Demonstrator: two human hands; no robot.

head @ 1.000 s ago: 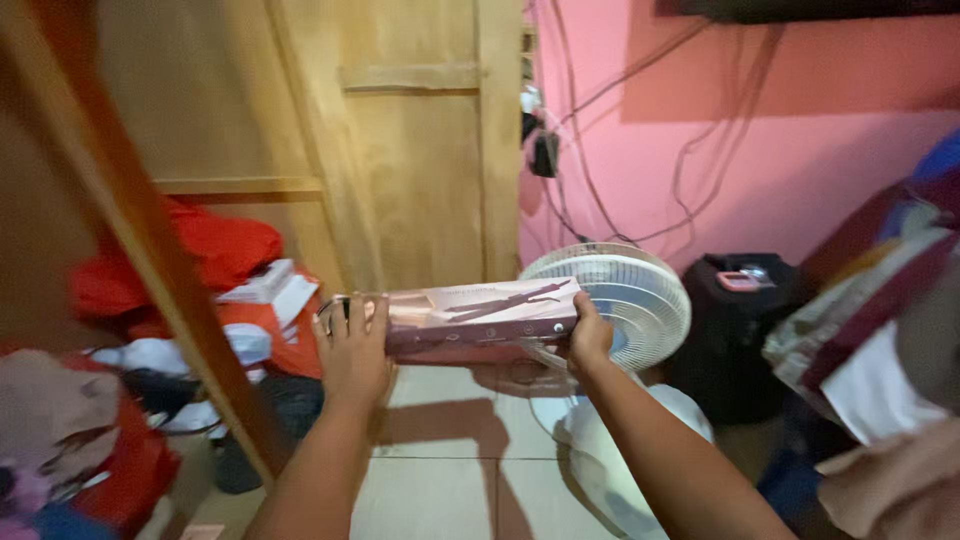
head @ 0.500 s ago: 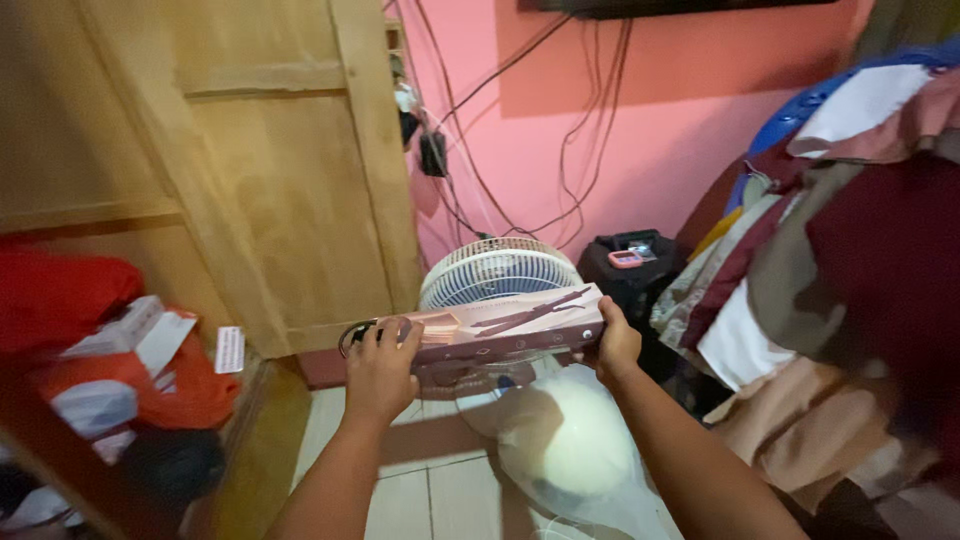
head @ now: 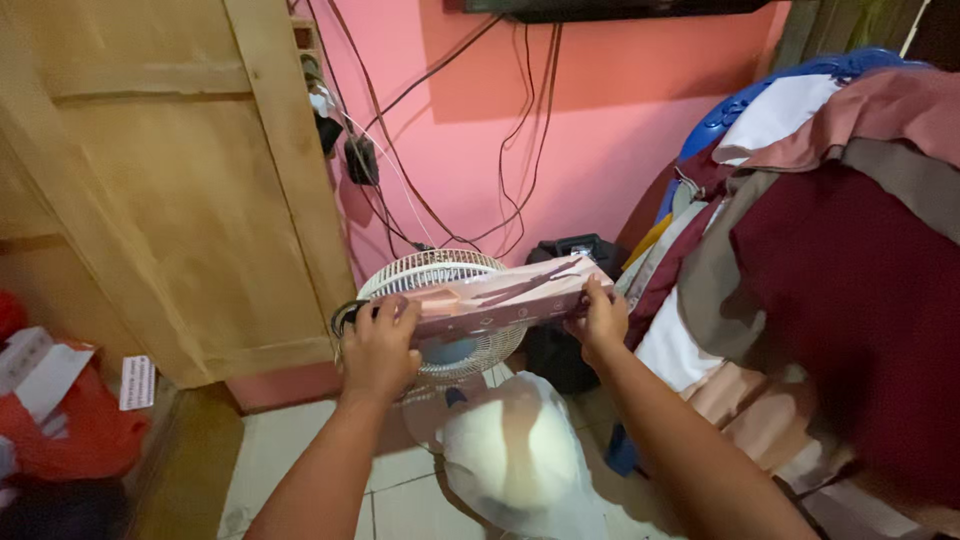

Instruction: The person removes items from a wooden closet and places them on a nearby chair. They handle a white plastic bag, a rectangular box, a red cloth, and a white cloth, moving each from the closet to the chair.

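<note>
I hold a long pink-brown cardboard box [head: 500, 296] level in front of me, one hand at each end. My left hand [head: 378, 348] grips its left end, where a dark cord loop [head: 345, 318] sticks out. My right hand [head: 600, 318] grips the right end. Behind and below the box stands a white floor fan [head: 440, 350] with a round grille.
A wooden wardrobe door [head: 170, 200] fills the left. Cables [head: 400, 190] hang down the pink wall [head: 600, 150]. A heap of clothes [head: 830, 280] rises on the right, and a black speaker [head: 570, 250] sits by the wall. A clear plastic bag [head: 520, 460] lies on the tiled floor; red bags [head: 60, 420] sit low left.
My view and the box have swung to the right, away from the wardrobe shelves toward the clothes heap. Both hands kept their grip on the box ends.
</note>
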